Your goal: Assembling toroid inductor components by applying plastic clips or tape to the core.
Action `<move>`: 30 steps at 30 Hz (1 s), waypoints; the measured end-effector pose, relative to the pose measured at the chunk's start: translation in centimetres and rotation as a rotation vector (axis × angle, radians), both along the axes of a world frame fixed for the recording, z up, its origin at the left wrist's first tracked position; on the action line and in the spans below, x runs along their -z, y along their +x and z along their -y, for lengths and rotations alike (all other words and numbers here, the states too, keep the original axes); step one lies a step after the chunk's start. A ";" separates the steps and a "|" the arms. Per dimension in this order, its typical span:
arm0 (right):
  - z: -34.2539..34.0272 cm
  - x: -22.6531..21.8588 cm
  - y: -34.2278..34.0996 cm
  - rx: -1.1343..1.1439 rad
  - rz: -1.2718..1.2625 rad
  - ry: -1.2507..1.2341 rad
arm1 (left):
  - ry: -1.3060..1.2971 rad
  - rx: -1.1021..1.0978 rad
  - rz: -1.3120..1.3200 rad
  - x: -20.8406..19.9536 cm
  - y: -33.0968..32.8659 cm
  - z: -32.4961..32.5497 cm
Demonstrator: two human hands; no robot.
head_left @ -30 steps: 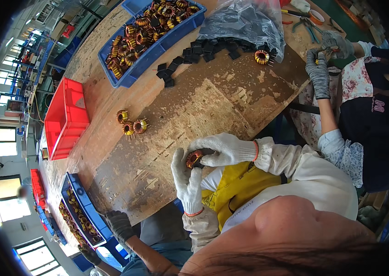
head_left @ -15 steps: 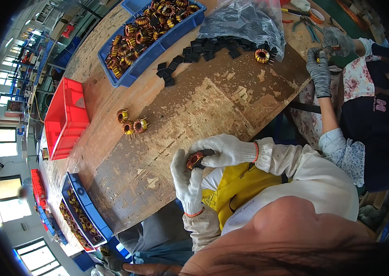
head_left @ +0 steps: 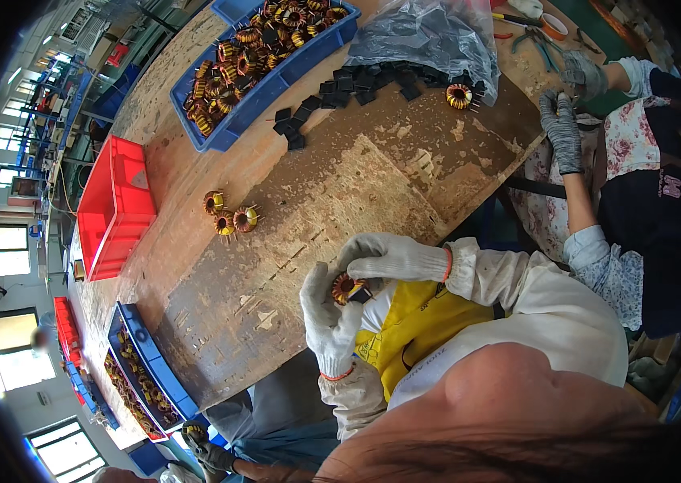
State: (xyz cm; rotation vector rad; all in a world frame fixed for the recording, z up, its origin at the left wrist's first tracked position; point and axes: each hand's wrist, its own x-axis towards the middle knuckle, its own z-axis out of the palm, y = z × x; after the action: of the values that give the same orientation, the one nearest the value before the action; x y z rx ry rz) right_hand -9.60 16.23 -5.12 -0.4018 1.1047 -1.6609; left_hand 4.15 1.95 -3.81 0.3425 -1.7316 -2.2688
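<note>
My left hand [head_left: 326, 315], in a white knit glove, is curled round a copper-wound toroidal coil [head_left: 343, 287]. A flat black piece [head_left: 360, 295] sits against the coil's side toward my body. My right hand [head_left: 401, 259], also gloved in white, is bent over the coil from the right, its thumb and fingers closed at the coil's upper edge; the exact contact there is partly hidden. Both hands are near the table edge, in front of my yellow apron. Beyond them, three loose coils [head_left: 231, 217] lie together on the worn wooden table [head_left: 308, 217].
A blue bin [head_left: 219, 133] heaped with coils stands at the back, beside scattered black pieces [head_left: 340, 88], a plastic bag [head_left: 429, 40] and one coil [head_left: 459, 97]. Left are a red bin [head_left: 119, 209] and a blue bin [head_left: 151, 354]. Co-workers' gloved hands [head_left: 562, 129] work right and lower left.
The coil has turned in my hands, so the black piece now shows at its lower right. My right thumb has shifted up off that piece. At lower left, a co-worker's hand with a coil has moved up.
</note>
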 end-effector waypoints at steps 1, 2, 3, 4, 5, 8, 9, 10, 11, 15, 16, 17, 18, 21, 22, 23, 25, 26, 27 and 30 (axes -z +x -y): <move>-0.2 -0.3 -0.3 -0.035 -0.012 0.035 | -0.121 -0.003 -0.008 0.2 -0.1 -0.1; -0.3 -0.5 -0.5 -0.072 -0.024 0.069 | -0.242 -0.008 -0.016 0.2 -0.1 -0.1; -0.4 -0.5 -0.6 -0.071 -0.024 0.070 | -0.242 -0.007 -0.016 0.1 0.0 0.0; -0.5 -0.4 -0.8 -0.103 -0.034 0.083 | -0.458 -0.001 0.037 -0.1 0.1 0.2; -0.6 -0.4 -0.8 -0.134 -0.044 0.096 | -0.674 0.005 0.090 -0.3 0.2 0.3; -0.7 0.0 -0.5 -0.102 -0.066 0.108 | -0.854 0.060 0.167 -2.5 -0.5 0.0; -0.7 -0.3 -0.5 -0.105 -0.067 0.107 | -0.855 0.057 0.168 -2.6 -0.4 0.1; -0.7 -0.6 -0.4 -0.098 -0.081 0.113 | -0.839 0.064 0.194 -2.7 -0.2 0.2; -0.7 -0.8 -0.4 -0.090 -0.096 0.120 | -0.822 0.071 0.220 -2.8 -0.1 0.3; -0.8 -0.2 -0.5 -0.092 -0.109 0.053 | -0.857 0.111 0.224 -3.5 -0.2 0.7; -0.8 -0.1 -0.5 -0.095 -0.114 0.057 | -0.854 0.109 0.226 -3.6 -0.3 0.6; -0.9 -0.3 -0.5 -0.096 -0.119 0.062 | -0.851 0.109 0.229 -3.7 -0.4 0.5; -0.9 -0.6 -0.5 -0.101 -0.119 0.061 | -0.851 0.104 0.232 -3.6 -0.3 0.6; -0.9 -0.9 -0.6 -0.131 -0.107 0.074 | -0.844 0.095 0.189 -2.7 0.0 0.8; -1.0 -0.8 -0.7 -0.132 -0.100 0.084 | -0.868 0.094 0.179 -2.6 0.0 0.9; -1.0 -0.7 -0.7 -0.132 -0.094 0.093 | -0.892 0.092 0.169 -2.4 0.0 0.9; -1.0 -0.8 -0.6 -0.119 -0.086 0.096 | -0.883 0.090 0.168 -2.1 0.0 0.9; -1.0 -0.8 -0.5 -0.102 -0.080 0.098 | -0.876 0.088 0.166 -2.1 0.0 0.9; -0.8 0.0 -0.4 -0.105 -0.080 0.098 | -0.876 0.086 0.167 -2.2 0.0 0.8; -0.2 1.5 -0.5 -0.014 -0.032 -0.011 | -0.732 0.051 0.166 -2.2 0.0 0.8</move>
State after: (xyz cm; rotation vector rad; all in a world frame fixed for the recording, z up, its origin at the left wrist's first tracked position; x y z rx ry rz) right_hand -10.10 16.43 -6.66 -0.4441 1.1143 -1.6541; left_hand 4.11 1.14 -1.63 0.3272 -2.5112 -1.5037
